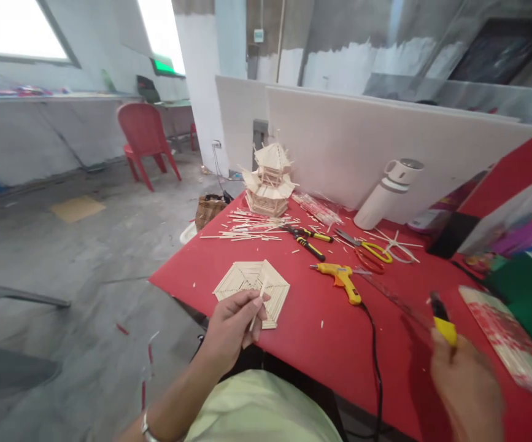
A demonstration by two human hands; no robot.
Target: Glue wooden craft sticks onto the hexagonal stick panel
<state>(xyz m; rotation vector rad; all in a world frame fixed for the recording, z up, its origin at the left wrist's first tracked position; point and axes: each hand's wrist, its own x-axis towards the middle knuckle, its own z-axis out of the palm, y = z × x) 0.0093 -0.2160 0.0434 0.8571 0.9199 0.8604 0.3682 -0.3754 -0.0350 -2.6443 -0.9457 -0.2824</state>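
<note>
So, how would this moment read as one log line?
left hand: holds stick; right hand: holds yellow-black tool; glue gun: on table

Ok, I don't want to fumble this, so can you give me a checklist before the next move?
1. Stick in the left hand: ok, pinched between thumb and fingers.
2. Yellow-and-black tool in the right hand: ok, held; too blurred to name.
3. Hexagonal panel fully visible: not ok, left hand covers part.
4. Glue gun on the red table: ok, lying down.
5. Glue gun hot: cannot tell.
6. Loose sticks tidy: not ok, scattered.
</note>
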